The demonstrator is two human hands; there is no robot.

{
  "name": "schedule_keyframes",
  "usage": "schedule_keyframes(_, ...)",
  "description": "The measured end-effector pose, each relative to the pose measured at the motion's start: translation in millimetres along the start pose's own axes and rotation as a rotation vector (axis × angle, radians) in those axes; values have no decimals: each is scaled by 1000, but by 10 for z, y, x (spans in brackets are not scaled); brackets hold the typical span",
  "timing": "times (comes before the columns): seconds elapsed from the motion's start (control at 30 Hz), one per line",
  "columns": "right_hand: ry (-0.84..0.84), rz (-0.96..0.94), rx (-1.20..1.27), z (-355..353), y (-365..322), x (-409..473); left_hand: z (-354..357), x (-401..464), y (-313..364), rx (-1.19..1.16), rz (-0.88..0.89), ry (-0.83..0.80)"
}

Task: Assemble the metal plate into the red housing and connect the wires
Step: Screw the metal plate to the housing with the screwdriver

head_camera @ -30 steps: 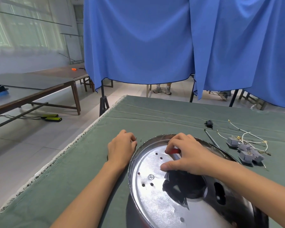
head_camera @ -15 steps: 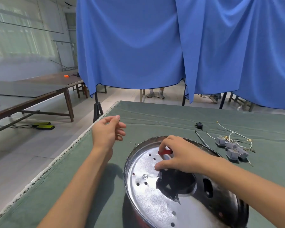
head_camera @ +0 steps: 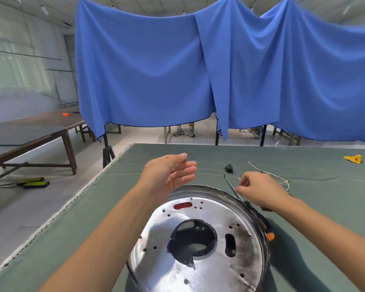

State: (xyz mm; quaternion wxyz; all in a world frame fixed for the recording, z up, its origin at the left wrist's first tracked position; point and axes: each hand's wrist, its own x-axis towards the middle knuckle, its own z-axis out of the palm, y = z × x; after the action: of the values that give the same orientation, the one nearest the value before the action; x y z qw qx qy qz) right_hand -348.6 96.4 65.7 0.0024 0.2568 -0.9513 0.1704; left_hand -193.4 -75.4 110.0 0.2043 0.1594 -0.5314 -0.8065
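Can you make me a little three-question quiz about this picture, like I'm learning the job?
1. True or false: the left hand is gripping the metal plate.
2. What is the right hand reaching to? A) the yellow scrap B) the thin rod and wires beside the plate C) the small black part
3. What colour shows through the plate's oval slot?

Key
1. False: it hovers open above the green cloth, holding nothing.
2. B: its curled fingers are at the rod and wires; whether they pinch anything is unclear.
3. Red.
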Motion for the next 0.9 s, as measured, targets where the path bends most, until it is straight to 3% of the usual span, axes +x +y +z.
schedule_keyframes(0.1, -174, 53, -96, 83, 128, 47, 79, 39, -66, 98, -47, -52)
schedule_keyframes(0.27, -267, 168, -214, 183, 205, 115, 161, 102, -94, 211, -40, -22)
schedule_keyframes(0.43, -65, 95, -6, 108, 242, 91, 171, 128, -85, 179, -30, 31)
schedule_keyframes(0.57, 155, -90, 275, -72, 140, 40, 133, 164, -87, 16, -49, 76)
schedule_keyframes(0.67, 134, -298, 427, -183, -51, -90, 83, 204, -69, -179, -74, 133)
schedule_keyframes(0.9, 140, -635, 84, -289, -392, -346, -257, 209, 92, -478, -65, 313)
